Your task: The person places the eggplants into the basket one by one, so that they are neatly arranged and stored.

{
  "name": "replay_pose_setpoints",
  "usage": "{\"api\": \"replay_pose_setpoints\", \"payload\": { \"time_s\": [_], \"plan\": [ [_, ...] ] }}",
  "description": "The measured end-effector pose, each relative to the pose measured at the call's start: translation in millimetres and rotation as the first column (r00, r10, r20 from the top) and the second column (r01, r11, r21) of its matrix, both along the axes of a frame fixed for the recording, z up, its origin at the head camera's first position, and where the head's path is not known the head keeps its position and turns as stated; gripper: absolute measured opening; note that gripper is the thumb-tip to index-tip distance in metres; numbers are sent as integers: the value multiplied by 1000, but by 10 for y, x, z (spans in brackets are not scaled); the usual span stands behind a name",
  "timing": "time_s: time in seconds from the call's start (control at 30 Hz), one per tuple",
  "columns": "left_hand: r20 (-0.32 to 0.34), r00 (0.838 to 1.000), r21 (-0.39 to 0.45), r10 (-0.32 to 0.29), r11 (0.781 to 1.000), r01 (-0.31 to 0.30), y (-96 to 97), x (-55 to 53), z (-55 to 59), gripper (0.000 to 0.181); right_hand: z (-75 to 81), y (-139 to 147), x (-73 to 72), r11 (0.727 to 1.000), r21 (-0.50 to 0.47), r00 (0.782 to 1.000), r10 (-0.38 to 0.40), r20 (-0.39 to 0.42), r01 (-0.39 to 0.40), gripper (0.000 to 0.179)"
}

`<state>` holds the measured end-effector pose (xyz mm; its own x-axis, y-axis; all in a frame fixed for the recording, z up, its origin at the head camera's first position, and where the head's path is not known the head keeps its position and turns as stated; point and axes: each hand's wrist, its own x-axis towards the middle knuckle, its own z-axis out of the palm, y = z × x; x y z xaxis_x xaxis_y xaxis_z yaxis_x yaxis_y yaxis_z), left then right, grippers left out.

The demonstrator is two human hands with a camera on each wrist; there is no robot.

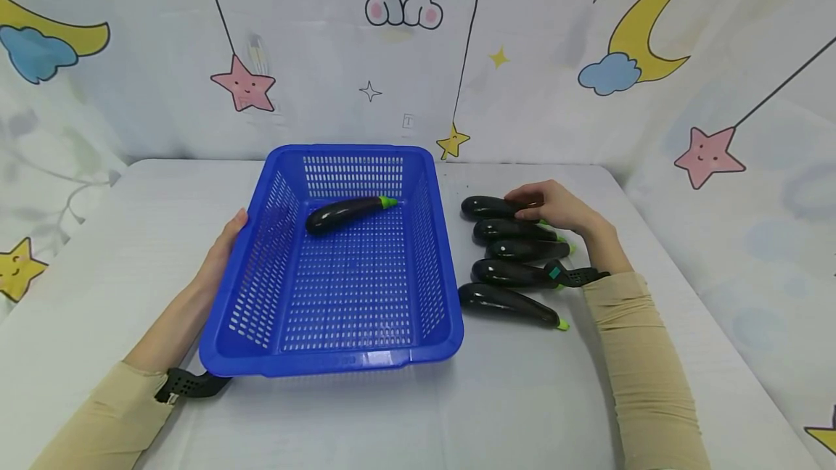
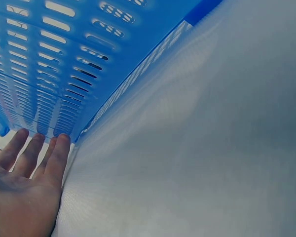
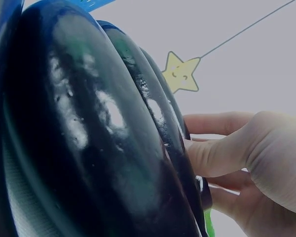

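Note:
A blue plastic basket (image 1: 346,360) with slotted walls stands in the middle of the head view. One dark eggplant (image 1: 342,215) with a green stem end lies inside it. My left hand (image 1: 225,245) touches the basket's left side; in the left wrist view its fingers (image 2: 56,160) reach up against the slotted wall. To the right of the basket, my right hand (image 1: 551,203) grips the farthest eggplant (image 1: 483,207) of a row near its stem end. Thumb and fingers lie on either side of it, and the hand covers part of that end.
Several more eggplants (image 1: 516,229) lie side by side toward me, stem ends pointing right. The nearest one (image 1: 503,301) has its rounded end by the basket's right rim. A white cloth (image 1: 522,397) covers the table, and a printed curtain (image 1: 522,114) hangs behind it.

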<state>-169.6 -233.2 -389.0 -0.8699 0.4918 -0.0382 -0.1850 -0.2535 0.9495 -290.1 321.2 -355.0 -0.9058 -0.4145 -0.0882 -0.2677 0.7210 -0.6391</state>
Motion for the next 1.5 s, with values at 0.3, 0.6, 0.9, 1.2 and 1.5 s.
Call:
{"api": "replay_pose_setpoints", "payload": {
  "time_s": [0.3,0.6,0.9,1.2,1.5],
  "plan": [
    [-2,1000,-10,-5,1000,5,1,7,4,74,-12,-1,1,1000,-2,1000,2,-2,-2,37],
    [7,1000,-26,-1,1000,1,-3,9,10,76,0,11,-4,1000,-17,1000,-26,-6,26,38],
    [0,1000,-10,-5,1000,5,-5,7,-4,72,23,0,1,999,-19,999,-42,-24,42,38],
    [9,1000,25,-28,999,28,-10,0,-6,68,62,-21,19,999,-22,998,-41,-37,40,38],
    [3,999,21,-32,999,31,-5,7,3,68,99,-51,46,998,-29,998,-53,-33,52,39]
  ]
}}
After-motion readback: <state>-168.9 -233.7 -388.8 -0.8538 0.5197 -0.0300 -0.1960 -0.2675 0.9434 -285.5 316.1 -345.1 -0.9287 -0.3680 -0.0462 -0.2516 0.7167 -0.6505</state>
